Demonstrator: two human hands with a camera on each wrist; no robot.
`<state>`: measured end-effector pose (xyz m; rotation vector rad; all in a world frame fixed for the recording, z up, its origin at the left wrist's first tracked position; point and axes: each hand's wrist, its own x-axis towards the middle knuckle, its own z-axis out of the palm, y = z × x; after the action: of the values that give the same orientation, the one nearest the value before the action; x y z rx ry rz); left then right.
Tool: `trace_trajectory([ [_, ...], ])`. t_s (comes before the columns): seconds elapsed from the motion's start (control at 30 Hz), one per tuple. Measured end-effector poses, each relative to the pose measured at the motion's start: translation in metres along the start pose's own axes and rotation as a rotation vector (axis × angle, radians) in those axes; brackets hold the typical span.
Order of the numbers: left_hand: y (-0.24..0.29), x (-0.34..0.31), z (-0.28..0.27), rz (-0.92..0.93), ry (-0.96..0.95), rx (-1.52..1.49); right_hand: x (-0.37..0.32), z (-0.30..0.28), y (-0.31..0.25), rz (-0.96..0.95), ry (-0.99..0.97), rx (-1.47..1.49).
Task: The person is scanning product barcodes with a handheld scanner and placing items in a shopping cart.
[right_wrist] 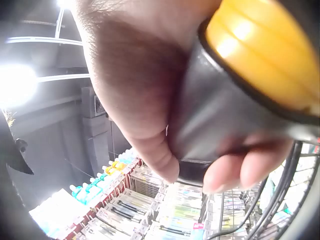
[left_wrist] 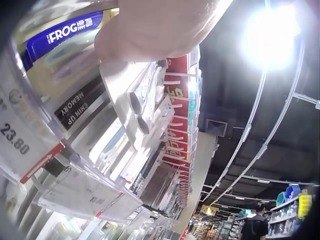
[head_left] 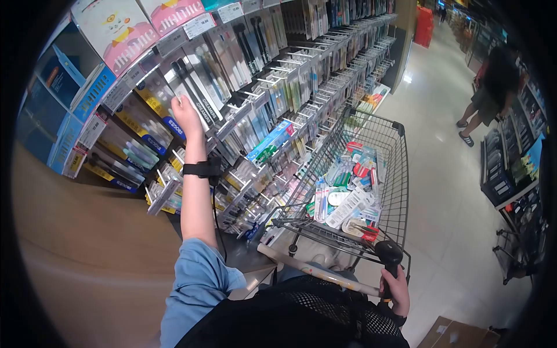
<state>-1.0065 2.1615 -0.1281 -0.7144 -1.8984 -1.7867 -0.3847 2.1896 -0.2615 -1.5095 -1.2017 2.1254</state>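
Note:
At the rack, my left hand [head_left: 188,119] pinches the edge of a toothbrush pack [head_left: 201,100] with black brushes on a pale card. In the left wrist view that hand [left_wrist: 155,30] covers the top of a white and clear pack [left_wrist: 127,100]; its fingertips are partly hidden. Beside it hang a FROG pack [left_wrist: 67,32] and other packaged brushes. My right hand [head_left: 397,290] grips a black handle [head_left: 389,272] at the right end of the cart's bar. The right wrist view shows fingers [right_wrist: 227,172] curled round this black grip [right_wrist: 220,110], which has a yellow part.
A wire cart [head_left: 400,174] holds many packaged items [head_left: 348,200]. Racks of hanging packs [head_left: 325,75] run along the left, with a brown panel [head_left: 87,232] below. A person in dark clothes [head_left: 496,75] stands by the right shelves. A cardboard box [head_left: 458,333] lies at the bottom right.

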Motion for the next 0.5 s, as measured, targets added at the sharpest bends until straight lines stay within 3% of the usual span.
trace_trajectory([
  [0.17, 0.021, -0.014, -0.012, 0.013, -0.085, -0.244, 0.004, 0.002, -0.012, 0.022, -0.035, -0.061],
  [0.23, 0.027, -0.018, -0.012, -0.068, -0.088, -0.331, 0.008, 0.001, -0.007, 0.044, -0.054, -0.044],
  [0.4, 0.06, -0.03, -0.012, -0.074, -0.208, -0.325, 0.01, -0.002, -0.007, 0.04, -0.091, -0.088],
  [0.5, 0.068, -0.04, -0.013, -0.199, -0.284, -0.295, 0.01, -0.002, -0.013, 0.036, -0.11, -0.072],
])
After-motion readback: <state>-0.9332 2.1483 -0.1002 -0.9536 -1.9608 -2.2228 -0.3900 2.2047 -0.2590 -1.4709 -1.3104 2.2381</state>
